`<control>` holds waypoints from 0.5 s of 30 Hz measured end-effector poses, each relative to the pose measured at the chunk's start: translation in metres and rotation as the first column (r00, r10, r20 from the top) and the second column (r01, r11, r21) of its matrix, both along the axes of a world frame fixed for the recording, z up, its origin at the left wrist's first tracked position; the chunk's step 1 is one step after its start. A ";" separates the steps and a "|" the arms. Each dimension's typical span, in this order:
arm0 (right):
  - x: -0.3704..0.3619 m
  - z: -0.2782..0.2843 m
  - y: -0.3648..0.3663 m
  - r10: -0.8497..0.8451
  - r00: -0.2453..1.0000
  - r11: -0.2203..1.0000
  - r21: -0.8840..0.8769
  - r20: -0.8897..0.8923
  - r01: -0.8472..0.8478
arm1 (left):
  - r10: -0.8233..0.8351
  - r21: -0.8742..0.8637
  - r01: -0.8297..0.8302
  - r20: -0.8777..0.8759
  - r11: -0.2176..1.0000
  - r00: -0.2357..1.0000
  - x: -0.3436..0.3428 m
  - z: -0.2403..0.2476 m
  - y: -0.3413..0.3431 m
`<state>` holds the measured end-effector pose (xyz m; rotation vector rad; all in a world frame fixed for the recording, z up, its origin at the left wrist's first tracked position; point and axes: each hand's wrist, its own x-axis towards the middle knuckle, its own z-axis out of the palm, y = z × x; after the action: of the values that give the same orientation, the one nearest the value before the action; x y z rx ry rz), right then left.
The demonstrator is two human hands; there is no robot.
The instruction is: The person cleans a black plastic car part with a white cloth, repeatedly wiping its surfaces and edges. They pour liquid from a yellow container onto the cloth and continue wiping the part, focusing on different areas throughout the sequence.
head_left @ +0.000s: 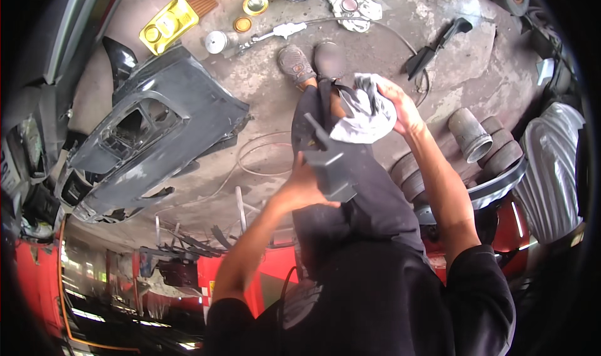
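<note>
My left hand (pixel 305 188) is closed around a dark grey plastic car part (pixel 333 168), which has a boxy body and a thin arm sticking up from it. Some of that part is blurred. In my right hand (pixel 400 104) is a crumpled white cloth (pixel 363 119), gripped at its right side and hanging over my leg. The cloth and the plastic part are apart, the cloth farther from my body. A similar black plastic part (pixel 432 54) lies on the floor to the far right.
A large grey car panel (pixel 156 131) lies at left. A spray gun (pixel 275 35) with its hose (pixel 391 30) rests beyond my feet, near a yellow tray (pixel 168 27), open cans (pixel 255 4) and a stained rag (pixel 357 9). Grey cylinders (pixel 469 137) stand at right beside plastic sheeting (pixel 551 168).
</note>
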<state>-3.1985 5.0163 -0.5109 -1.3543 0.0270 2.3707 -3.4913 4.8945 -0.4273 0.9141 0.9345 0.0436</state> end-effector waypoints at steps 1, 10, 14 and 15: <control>0.009 0.013 -0.013 -0.039 0.999 0.999 -0.024 0.003 0.039 | 0.030 0.058 -0.029 -0.023 0.998 0.999 0.015 0.005 -0.014; 0.029 0.114 -0.055 -0.216 0.976 0.974 0.065 -0.011 0.216 | 0.543 -0.209 -0.548 -0.084 0.810 0.835 0.039 0.033 0.007; 0.029 0.158 -0.050 -0.201 0.977 0.967 0.171 0.069 0.187 | 0.829 -0.282 -0.780 0.147 0.559 0.540 0.024 0.022 0.060; 0.029 0.166 -0.052 -0.212 0.975 0.962 0.194 0.072 0.194 | 0.853 -0.382 -0.763 0.231 0.522 0.468 0.023 0.039 0.082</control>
<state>-3.1696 4.9642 -0.3450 -1.3038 -0.0761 2.0832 -3.4684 4.9767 -0.3882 0.1295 0.8914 0.9236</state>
